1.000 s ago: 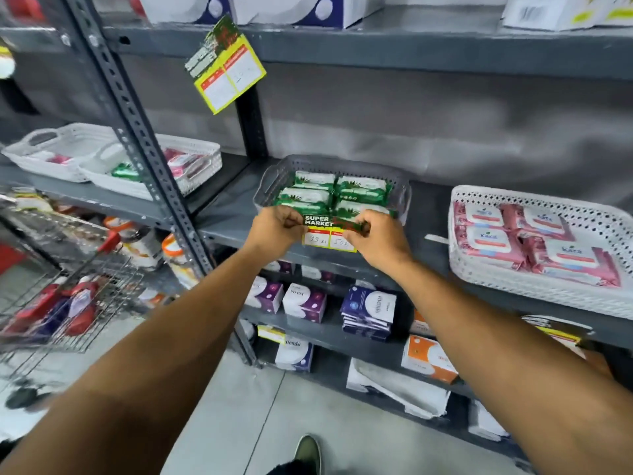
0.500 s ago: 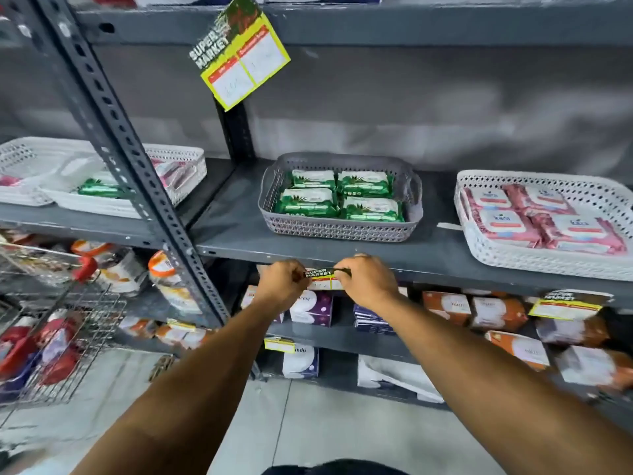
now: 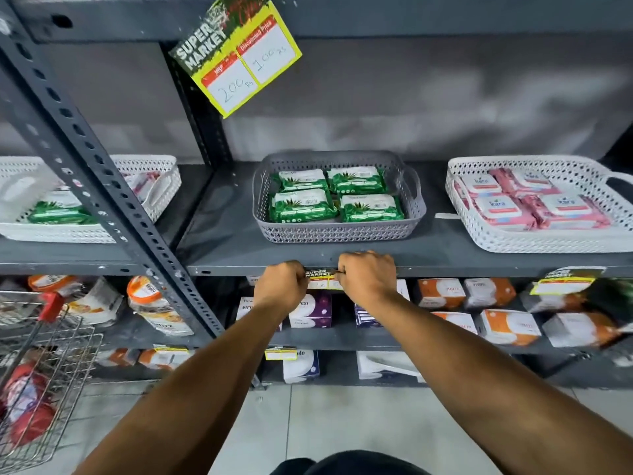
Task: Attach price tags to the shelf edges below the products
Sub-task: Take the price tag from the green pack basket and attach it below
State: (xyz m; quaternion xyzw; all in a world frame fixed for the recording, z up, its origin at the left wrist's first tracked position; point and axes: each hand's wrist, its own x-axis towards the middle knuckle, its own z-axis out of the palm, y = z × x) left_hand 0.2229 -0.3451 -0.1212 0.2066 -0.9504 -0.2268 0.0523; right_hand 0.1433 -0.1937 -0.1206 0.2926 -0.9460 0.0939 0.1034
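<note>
Little has moved; left hand (image 3: 281, 286) and right hand (image 3: 367, 276) fingers pinch price tag (image 3: 322, 278) between them against shelf edge (image 3: 445, 270).

The shelf edge (image 3: 445, 270) is matt grey painted metal; the price tag (image 3: 320, 279) on it looks like glossy printed paper. At twelve o'clock a perforated grey plastic basket (image 3: 337, 231) holds shiny green film packs (image 3: 303, 205); at eight o'clock, bare wire trolley (image 3: 51, 354)
</note>
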